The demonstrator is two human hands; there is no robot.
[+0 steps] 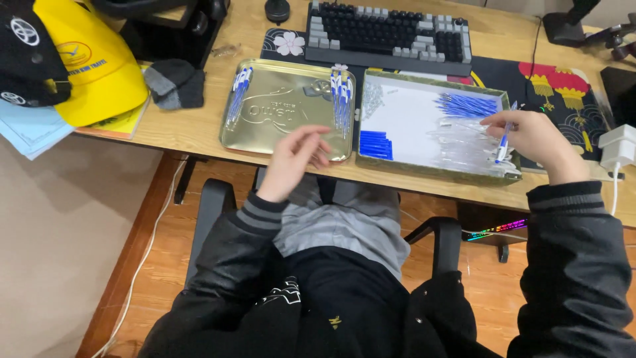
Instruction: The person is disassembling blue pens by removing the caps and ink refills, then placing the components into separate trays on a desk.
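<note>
In the right part of the frame, the person's right hand (530, 139) is hovering over the right side of a shallow rectangular tin box with a white bottom (411, 119). Its fingers are pinching a slim pen with a clear barrel and blue parts (504, 140), which is standing almost upright between the fingertips. Under this hand, a loose heap of clear plastic pen barrels (464, 142) is lying in the box. A bunch of thin blue refills (467, 105) is lying in the upper right corner of the box, and a small stack of short blue caps (375, 144) is lying near its lower left corner.

In the middle of the frame, the left hand (295, 159) is hanging over the lower edge of a golden metal lid with embossed letters (278, 109). Its fingers are loosely curled and a little apart, and they are holding nothing. Finished blue and white pens are lying in two groups on the lid, one at its left edge (237, 96) and one at its right edge (342, 99).

All is resting on a light wooden desk (192, 129). A black and grey keyboard (387, 33) is lying at the top centre, and a yellow cap (89, 66) is lying at the upper left.
</note>
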